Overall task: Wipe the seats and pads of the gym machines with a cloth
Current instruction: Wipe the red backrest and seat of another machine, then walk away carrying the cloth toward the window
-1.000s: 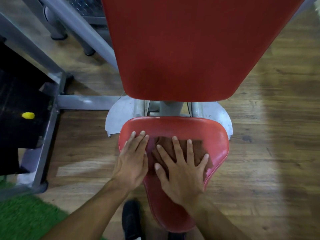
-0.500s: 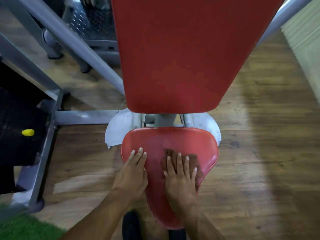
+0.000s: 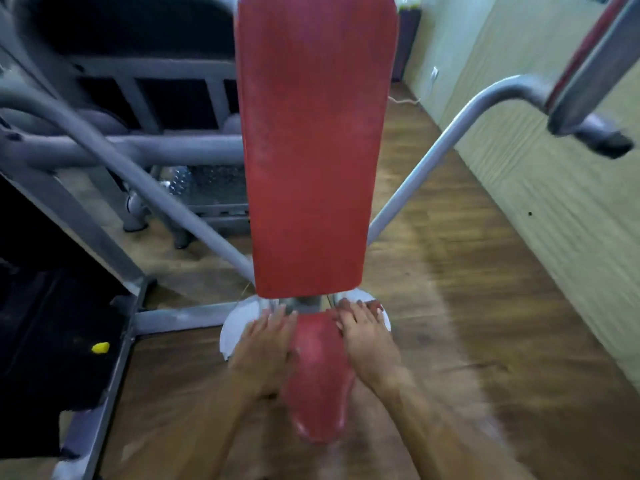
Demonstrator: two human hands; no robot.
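Far left, dark weight stack area (image 3: 45, 341) with a small yellow pin (image 3: 100, 347) on it, boxed in by a grey steel frame (image 3: 104, 386). Grey tubes (image 3: 114, 157) run diagonally from upper left down toward the seat base, more grey machine parts behind them, all smeared by motion blur.

Left hand (image 3: 265, 348) lies flat on the left edge of the red seat (image 3: 320, 375), fingers straight and close together, tips reaching up to the pale metal base plate (image 3: 235, 327) under the seat's wide end. It holds nothing that I can see.

Seat is narrow at the near end, between the two forearms. Straight above it stands the long red back pad (image 3: 311, 150), upright, its lower edge just over the fingertips.

Right hand (image 3: 367, 344) lies flat on the right edge of the seat, fingers extended and slightly fanned, tips at the seat's back corner near the base plate. Cloth: cannot tell where it is, maybe under this palm, frame too blurred; a reddish bit at the fingertips could be seat or cloth.

Right of that, a grey handle arm (image 3: 450, 140) rises from behind the pad and bends over to a grip (image 3: 602, 140) at top right. Wood plank floor (image 3: 485, 306) below, pale wall (image 3: 554, 168) along the right side
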